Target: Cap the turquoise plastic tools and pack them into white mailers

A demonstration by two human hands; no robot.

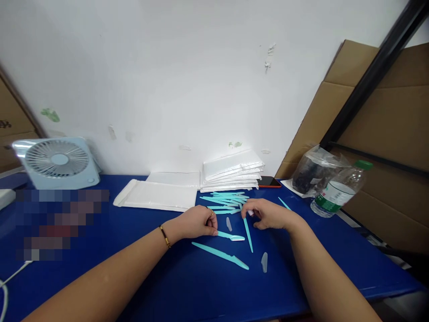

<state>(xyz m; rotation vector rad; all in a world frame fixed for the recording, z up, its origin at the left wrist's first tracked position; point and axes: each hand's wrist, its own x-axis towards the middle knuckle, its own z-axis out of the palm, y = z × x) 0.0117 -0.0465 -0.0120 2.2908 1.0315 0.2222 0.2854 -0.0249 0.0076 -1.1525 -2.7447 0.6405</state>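
Note:
My left hand (201,222) pinches the handle end of a turquoise eyebrow razor (231,236), its bare blade pointing right. Curled at the right edge of a pile of eyebrow razors (225,200), my right hand (263,213) has its fingertips on the upper end of another turquoise razor (248,235), whose tapered tail points toward me. Those fingers partly hide that razor's head. Nearer me lies a loose razor (219,255). Two translucent blade caps rest on the table: one cap (229,224) between my hands, the other cap (264,262) nearer me on the right.
White padded packets (231,172) are stacked against the wall, with a flat white packet (157,195) to their left. A phone (269,181), a plastic bag (313,172) and a water bottle (338,192) stand right. At far left is a fan (58,161). The table (161,286) is blue.

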